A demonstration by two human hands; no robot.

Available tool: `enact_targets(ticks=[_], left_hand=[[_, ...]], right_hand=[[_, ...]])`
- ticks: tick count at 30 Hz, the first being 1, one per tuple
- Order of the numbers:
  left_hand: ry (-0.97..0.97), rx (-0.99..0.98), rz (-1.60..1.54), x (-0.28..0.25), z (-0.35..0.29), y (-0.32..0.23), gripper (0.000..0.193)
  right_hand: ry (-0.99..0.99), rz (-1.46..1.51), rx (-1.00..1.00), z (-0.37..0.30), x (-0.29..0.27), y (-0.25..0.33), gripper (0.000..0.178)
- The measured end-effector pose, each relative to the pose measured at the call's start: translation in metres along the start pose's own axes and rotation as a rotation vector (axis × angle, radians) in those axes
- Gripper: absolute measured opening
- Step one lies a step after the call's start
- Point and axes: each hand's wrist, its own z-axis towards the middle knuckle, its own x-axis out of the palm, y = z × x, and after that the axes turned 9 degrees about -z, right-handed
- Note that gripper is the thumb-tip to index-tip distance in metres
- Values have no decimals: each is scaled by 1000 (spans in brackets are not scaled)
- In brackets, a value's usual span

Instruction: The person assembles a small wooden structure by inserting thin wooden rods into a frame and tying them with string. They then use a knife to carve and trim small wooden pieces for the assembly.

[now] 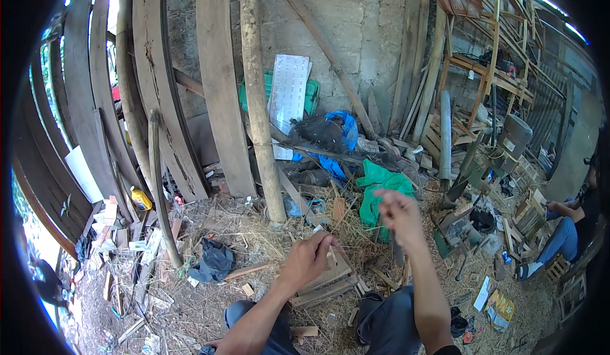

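My left hand [306, 261] is closed in front of my left knee, its fingers curled together. A small pale tip pokes out above the knuckles, but what it belongs to is hidden in the grip. To the right and slightly farther off, my right hand [401, 220] is raised with its fingers bent inward. From it a narrow dark knife blade [398, 252] points down; the handle is covered by the hand. Below and between the hands, a low wooden block [325, 288] sits on the straw-strewn ground between my legs.
A green plastic bag [380, 186] lies just beyond my right hand. A wooden post [257, 101] rises ahead. Left are a black bag [213, 261] and a yellow bottle [140, 198]. A seated person [569, 221] is at far right, near a yellow packet [500, 310]. Wood scraps litter the floor.
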Motion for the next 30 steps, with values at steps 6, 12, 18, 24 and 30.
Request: enact_targets(ticks=[6, 12, 18, 24, 30], left_hand=[[-124, 67, 287, 7, 0, 5, 5], [-87, 237, 495, 7, 0, 5, 5], [-94, 238, 527, 8, 4, -2, 6], [-146, 321, 499, 9, 2, -6, 12], [-110, 332, 468, 9, 3, -3, 14]], right_hand=[[373, -89, 11, -15, 49, -11, 25], [179, 60, 107, -8, 31, 1, 24], [348, -82, 83, -15, 40, -9, 23], [203, 0, 98, -5, 27, -4, 24], [131, -21, 143, -2, 23, -2, 25]])
